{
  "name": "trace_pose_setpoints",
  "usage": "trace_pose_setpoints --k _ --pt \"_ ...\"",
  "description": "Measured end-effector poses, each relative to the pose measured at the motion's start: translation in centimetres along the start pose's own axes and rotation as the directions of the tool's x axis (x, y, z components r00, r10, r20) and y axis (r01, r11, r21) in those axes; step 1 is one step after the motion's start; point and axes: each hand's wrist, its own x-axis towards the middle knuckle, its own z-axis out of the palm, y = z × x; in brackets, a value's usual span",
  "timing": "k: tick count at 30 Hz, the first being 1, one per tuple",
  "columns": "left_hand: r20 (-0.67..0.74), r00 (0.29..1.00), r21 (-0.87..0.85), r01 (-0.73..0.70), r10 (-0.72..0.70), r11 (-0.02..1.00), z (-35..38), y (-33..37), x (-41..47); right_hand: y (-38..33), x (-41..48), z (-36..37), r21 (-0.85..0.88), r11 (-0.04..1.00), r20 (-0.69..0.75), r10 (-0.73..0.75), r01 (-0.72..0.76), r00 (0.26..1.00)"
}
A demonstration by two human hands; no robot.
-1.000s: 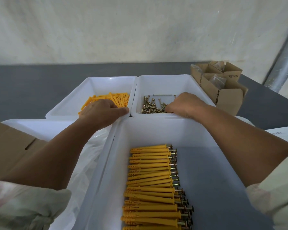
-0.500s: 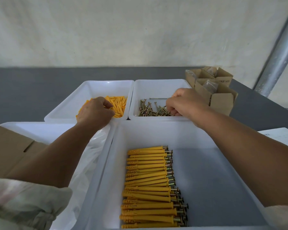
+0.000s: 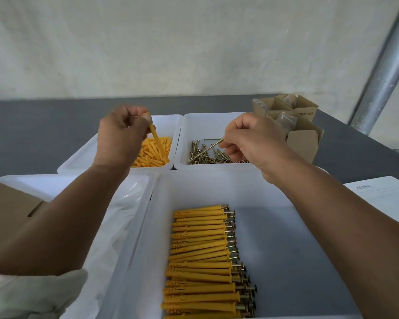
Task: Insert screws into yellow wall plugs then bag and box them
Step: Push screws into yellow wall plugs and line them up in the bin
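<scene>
The grey counter [image 3: 32, 134] carries a big white bin [image 3: 217, 187] up front with a tidy row of finished plugs [image 3: 200, 261]. Behind it sit two smaller ones: the plug bin [image 3: 168, 122] on the left and the screw bin [image 3: 200, 125] on the right.

Both hands hover over those, well apart. The left hand [image 3: 120, 139] pinches one yellow wall plug [image 3: 156, 139], tip hanging down. The right hand [image 3: 251, 141] pinches a single screw [image 3: 211, 147] by one end, slanting toward the left.

Likeliest snag: the plug's opening is tucked in by the left fingers, so the screw could miss it and skid off. Both look like light fingertip pinches, so either piece could slip, drop into the wrong bin, or knock that neat row crooked.
</scene>
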Motion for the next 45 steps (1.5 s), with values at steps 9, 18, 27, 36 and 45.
trace_pose_setpoints --k 9,18,27,36,45 --pt "0.556 0.768 -0.186 0.488 -0.318 0.853 1.4 1.5 -2.3 -0.9 -0.4 0.0 0.090 0.996 -0.016 0.006 -0.005 1.000" --pt "0.673 0.648 -0.078 0.542 -0.357 0.837 1.7 0.9 -2.9 -0.8 -0.2 -0.3 0.139 0.990 -0.107 0.031 -0.016 0.994" --pt "0.703 0.617 -0.067 0.553 -0.355 0.830 1.7 0.9 -3.1 -0.7 0.1 -0.6 0.141 0.989 -0.149 0.057 -0.036 0.987" --pt "0.713 0.603 -0.066 0.565 -0.357 0.823 1.7 0.6 -3.2 -0.6 0.0 -0.5 0.099 0.994 -0.129 0.060 -0.047 0.990" --pt "0.723 0.589 -0.039 0.556 -0.361 0.830 2.0 0.6 -3.3 -0.6 -0.7 0.1 -0.001 0.995 -0.002 0.099 -0.099 0.995"
